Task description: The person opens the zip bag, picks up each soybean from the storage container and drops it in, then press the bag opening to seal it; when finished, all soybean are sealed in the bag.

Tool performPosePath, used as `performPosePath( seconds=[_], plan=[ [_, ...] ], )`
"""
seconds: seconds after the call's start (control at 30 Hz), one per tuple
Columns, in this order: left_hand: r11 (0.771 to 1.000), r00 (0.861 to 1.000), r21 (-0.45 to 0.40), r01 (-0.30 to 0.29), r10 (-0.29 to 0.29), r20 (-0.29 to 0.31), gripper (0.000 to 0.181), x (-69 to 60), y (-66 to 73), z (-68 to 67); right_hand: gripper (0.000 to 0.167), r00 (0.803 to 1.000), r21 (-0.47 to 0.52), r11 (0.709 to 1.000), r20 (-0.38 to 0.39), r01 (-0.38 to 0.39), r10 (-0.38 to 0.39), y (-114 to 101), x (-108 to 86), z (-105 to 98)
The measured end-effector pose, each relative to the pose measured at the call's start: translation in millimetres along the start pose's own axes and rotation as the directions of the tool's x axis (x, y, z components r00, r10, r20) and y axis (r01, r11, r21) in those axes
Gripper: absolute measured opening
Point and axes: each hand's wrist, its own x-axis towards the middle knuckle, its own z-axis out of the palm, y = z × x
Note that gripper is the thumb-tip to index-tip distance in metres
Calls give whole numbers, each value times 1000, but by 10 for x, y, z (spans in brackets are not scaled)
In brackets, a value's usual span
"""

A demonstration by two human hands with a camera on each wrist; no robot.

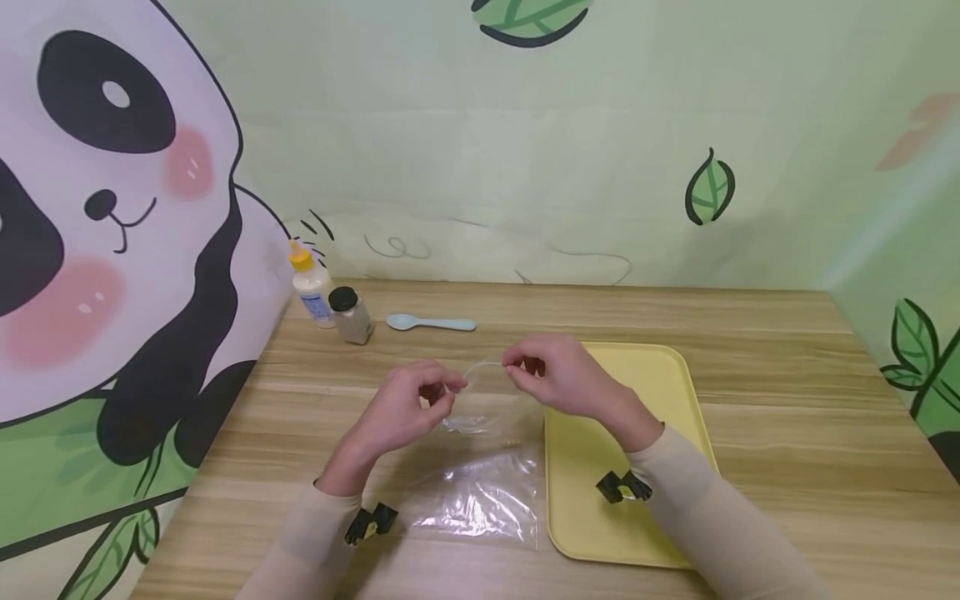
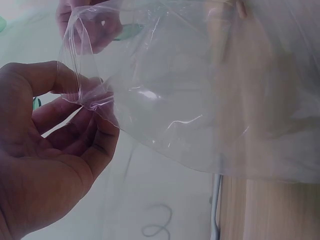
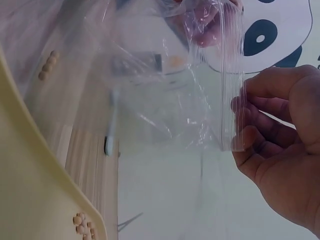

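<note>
A clear plastic zip bag (image 1: pixel 483 504) hangs between both hands in the head view, its upper edge raised. My left hand (image 1: pixel 408 407) pinches one side of that edge between thumb and fingers; the left wrist view shows the film gathered in the left fingertips (image 2: pixel 102 130). On the opposite side, my right hand (image 1: pixel 566 379) pinches the edge by the zip strip (image 3: pixel 230 100). A short row of tan beads (image 3: pixel 49 65) shows at the bag's lower part in the right wrist view; whether they lie inside or behind the film I cannot tell.
A yellow tray (image 1: pixel 622 537) lies under the right forearm, with several tan beads (image 3: pixel 82 225) in one corner. Farther back stand a white glue bottle (image 1: pixel 313 292) with an orange cap and a black-lidded jar (image 1: pixel 351 317). A pale blue spoon (image 1: pixel 431 322) lies beside them.
</note>
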Motion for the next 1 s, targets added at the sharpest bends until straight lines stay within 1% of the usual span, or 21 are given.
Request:
performPosePath(
  seconds=[0.17,0.37,0.63,1.0],
  plan=[
    [1000,1000,5,2,-2,-6,23,2,-4,-5,6,999,-3,1000,-39,-20,20,86,-21,-16],
    [1000,1000,-1,18,-18,0,22,-1,-5,-9,7,995,-10,996,-60,-86,86,178,-50,-54],
    [1000,1000,-4,24,-24,4,23,0,-8,-10,9,985,-23,986,-44,-167,165,337,-111,-101],
    [1000,1000,4,25,-25,-1,23,-1,-3,-9,10,973,-68,971,-26,-231,229,508,-188,-93]
  ],
)
